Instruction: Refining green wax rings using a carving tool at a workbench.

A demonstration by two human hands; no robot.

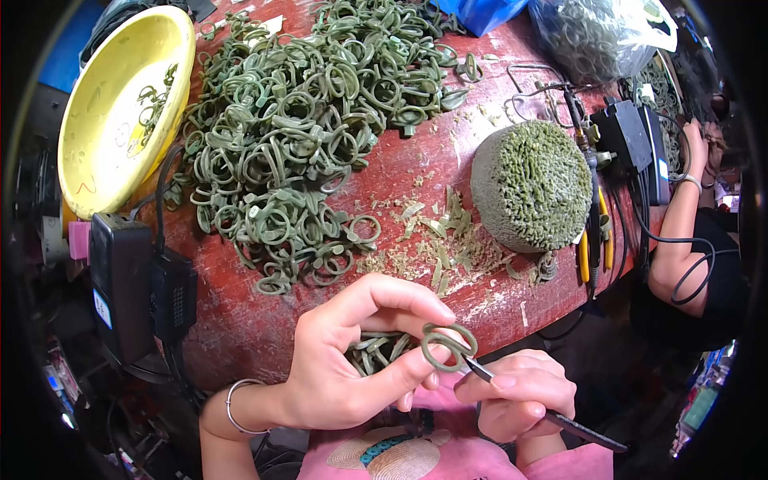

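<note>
My left hand [340, 368] pinches a green ring [453, 346] between thumb and fingertips, just off the table's front edge. Several more green rings [376, 350] are gathered in that same palm. My right hand [524, 396] is closed around a slim knife-like tool with a dark handle [588, 433]. Its narrow metal tip meets the lower right side of the pinched ring; the exact point of contact is too small to make out. Beyond my hands, a large heap of similar green rings [288, 152] covers the left and middle of the table.
Pale shavings [440, 240] lie on the red table [240, 336] beside a round, rough green block [536, 188]. A yellow bowl [92, 164] tilts at far left, near black power boxes [120, 280]. Yellow-handled pliers [583, 254], cables and a co-worker's arm [676, 248] are at right.
</note>
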